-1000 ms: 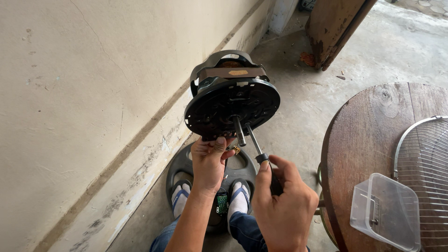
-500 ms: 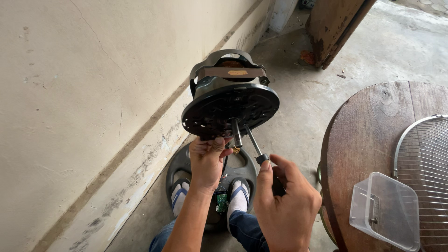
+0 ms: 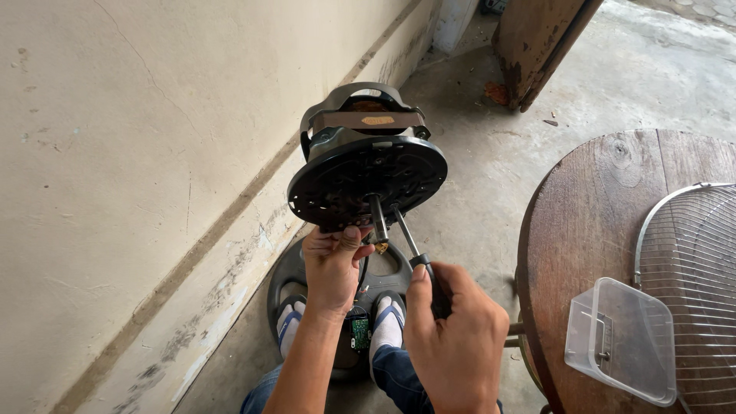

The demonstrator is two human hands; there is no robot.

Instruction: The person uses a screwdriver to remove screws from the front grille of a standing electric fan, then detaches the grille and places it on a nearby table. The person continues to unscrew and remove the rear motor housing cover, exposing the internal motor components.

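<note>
While both grips stay closed: left hand (image 3: 331,264) on one fan motor (image 3: 368,172), right hand (image 3: 458,345) around one screwdriver (image 3: 418,257).

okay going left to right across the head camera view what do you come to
Pale wall → left hand at the rim of the black fan motor housing → right hand gripping the screwdriver → round wooden table → clear plastic container → wire fan grille.

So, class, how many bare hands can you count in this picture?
2: the left hand grips the round black fan motor plate's lower edge; the right hand holds a black-handled screwdriver beneath it.
</note>
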